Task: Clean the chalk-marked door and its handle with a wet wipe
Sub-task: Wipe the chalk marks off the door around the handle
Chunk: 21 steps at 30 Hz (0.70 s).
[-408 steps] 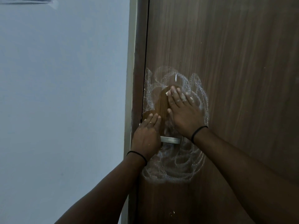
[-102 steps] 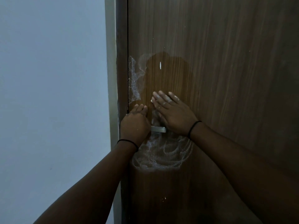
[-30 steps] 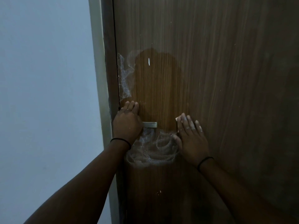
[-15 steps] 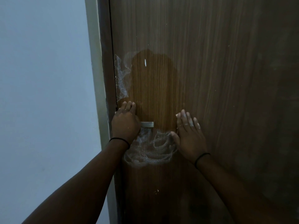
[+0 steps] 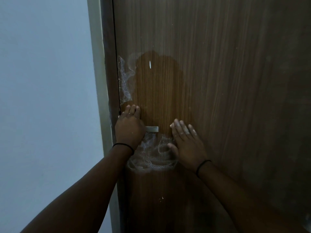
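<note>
The brown wooden door (image 5: pixel 218 81) has a dark, damp wiped patch above the handle. White chalk marks remain in a strip along the door's left edge (image 5: pixel 124 81) and in a scribbled patch (image 5: pixel 151 157) under the handle. The metal handle (image 5: pixel 152 129) sticks out to the right from under my left hand (image 5: pixel 130 128), which lies flat over its left end with fingers pointing up. My right hand (image 5: pixel 186 143) presses flat on the door to the right of the handle, thumb at the chalk patch's edge. The wet wipe is almost hidden beneath it; a white bit (image 5: pixel 171 126) shows by the index fingertip.
A dark door frame (image 5: pixel 109 81) and pale trim run down the left of the door, beside a plain bluish-white wall (image 5: pixel 47 98). A small white chip (image 5: pixel 150 64) sits in the wiped patch. A few white specks (image 5: pixel 162 198) dot the door lower down.
My right hand has moved from above the handle down to its right, then edged left onto the lower chalk patch, whose right side has shrunk. The left hand has stayed put.
</note>
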Tool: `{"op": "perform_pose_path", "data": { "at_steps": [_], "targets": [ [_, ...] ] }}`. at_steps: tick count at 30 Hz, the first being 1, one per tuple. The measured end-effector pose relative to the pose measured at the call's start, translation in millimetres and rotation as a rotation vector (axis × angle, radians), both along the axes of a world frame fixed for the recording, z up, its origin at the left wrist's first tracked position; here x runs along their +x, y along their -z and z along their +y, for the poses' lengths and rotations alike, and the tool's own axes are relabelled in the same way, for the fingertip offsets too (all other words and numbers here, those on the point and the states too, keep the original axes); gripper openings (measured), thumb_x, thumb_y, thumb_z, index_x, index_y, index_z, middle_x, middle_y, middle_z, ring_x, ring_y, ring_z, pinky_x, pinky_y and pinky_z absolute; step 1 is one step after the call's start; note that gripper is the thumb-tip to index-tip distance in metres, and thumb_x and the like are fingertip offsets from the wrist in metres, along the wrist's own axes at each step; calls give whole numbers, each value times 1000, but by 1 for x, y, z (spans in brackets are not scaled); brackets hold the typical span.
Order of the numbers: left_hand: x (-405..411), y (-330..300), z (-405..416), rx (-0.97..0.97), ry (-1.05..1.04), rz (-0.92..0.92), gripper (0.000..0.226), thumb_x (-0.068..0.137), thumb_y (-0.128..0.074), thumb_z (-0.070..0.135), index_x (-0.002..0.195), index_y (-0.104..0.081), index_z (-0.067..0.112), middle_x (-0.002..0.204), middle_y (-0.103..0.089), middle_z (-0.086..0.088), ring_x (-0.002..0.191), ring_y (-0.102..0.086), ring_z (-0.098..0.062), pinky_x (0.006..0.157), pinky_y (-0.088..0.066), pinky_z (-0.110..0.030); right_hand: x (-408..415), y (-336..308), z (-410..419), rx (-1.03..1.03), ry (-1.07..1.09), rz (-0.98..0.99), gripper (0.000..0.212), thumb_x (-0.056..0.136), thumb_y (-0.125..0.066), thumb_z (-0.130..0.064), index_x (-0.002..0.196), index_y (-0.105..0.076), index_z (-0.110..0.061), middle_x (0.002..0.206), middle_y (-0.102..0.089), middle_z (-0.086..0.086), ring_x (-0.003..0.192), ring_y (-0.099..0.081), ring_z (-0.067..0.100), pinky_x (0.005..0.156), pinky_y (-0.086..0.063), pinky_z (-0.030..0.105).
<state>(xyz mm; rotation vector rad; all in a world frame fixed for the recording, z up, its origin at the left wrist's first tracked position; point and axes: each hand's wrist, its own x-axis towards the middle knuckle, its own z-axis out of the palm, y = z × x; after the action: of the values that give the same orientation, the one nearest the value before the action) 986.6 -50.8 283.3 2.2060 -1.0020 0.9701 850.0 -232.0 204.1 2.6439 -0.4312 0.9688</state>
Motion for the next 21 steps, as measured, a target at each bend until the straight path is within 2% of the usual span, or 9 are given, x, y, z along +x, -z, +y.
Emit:
{"op": "perform_pose_path", "data": {
  "at_steps": [4,6,9,12,14,16,18,19,21],
  "targets": [
    [-7,-1,1,-17,-5,-67,47,90,-46,14,135,-51,2,140,-52,-16,136,-41,-32,117,-26,-47,-13,9,-9,-127,6,59,56,103,-34,-32,155,-19,-16,163,-9,4,151,-10,23,122,-10,46],
    [-14,6,2,-25,39,-128,46,89,-51,13,134,-52,1,139,-53,-18,135,-43,-33,118,-25,-47,-24,2,-21,-134,47,6,53,105,-33,-25,155,-19,-17,163,-11,3,151,-8,24,122,-8,48],
    [-22,18,1,-4,110,-228,47,91,-51,16,135,-51,0,141,-51,-20,136,-42,-34,118,-25,-48,-20,-34,-29,-106,84,-106,52,108,-25,-24,157,-10,-15,164,-6,5,152,-3,23,123,-4,46],
    [-30,22,-5,-16,158,-261,50,92,-40,23,134,-52,-1,140,-52,-20,135,-45,-33,115,-31,-50,0,-87,-18,-124,37,-164,57,106,-32,-27,156,-12,-10,164,-7,8,152,-7,24,123,-7,46],
    [-33,22,-13,-40,188,-282,47,90,-51,18,133,-54,0,138,-54,-19,134,-46,-32,114,-33,-49,8,-103,-14,-124,21,-196,58,105,-31,-29,156,-12,-9,164,-7,9,152,-7,24,123,-7,45],
    [-35,24,-19,-63,216,-310,45,86,-61,11,130,-57,0,133,-58,-18,131,-50,-30,113,-35,-48,5,-86,-13,-72,19,-243,55,106,-27,-26,156,-12,-10,164,-7,9,152,-7,24,124,-7,44],
    [-39,25,-25,-77,263,-356,40,83,-65,9,122,-63,2,124,-65,-15,123,-57,-29,110,-39,-46,-11,-50,-14,-29,-26,-260,50,106,-26,-22,154,-22,-10,162,-15,10,150,-14,25,123,-10,43],
    [-41,27,-28,-75,285,-385,35,83,-66,9,117,-66,4,117,-69,-14,117,-61,-28,108,-41,-45,-20,-32,-14,-45,-63,-254,48,105,-28,-20,151,-32,-8,159,-26,11,148,-23,27,121,-16,43],
    [-46,30,-34,-70,314,-442,26,82,-67,10,108,-71,7,102,-73,-11,102,-67,-27,98,-48,-43,-34,-11,-19,-133,-122,-259,40,98,-46,-13,136,-55,-5,144,-51,14,134,-47,35,111,-35,48]
  ]
}}
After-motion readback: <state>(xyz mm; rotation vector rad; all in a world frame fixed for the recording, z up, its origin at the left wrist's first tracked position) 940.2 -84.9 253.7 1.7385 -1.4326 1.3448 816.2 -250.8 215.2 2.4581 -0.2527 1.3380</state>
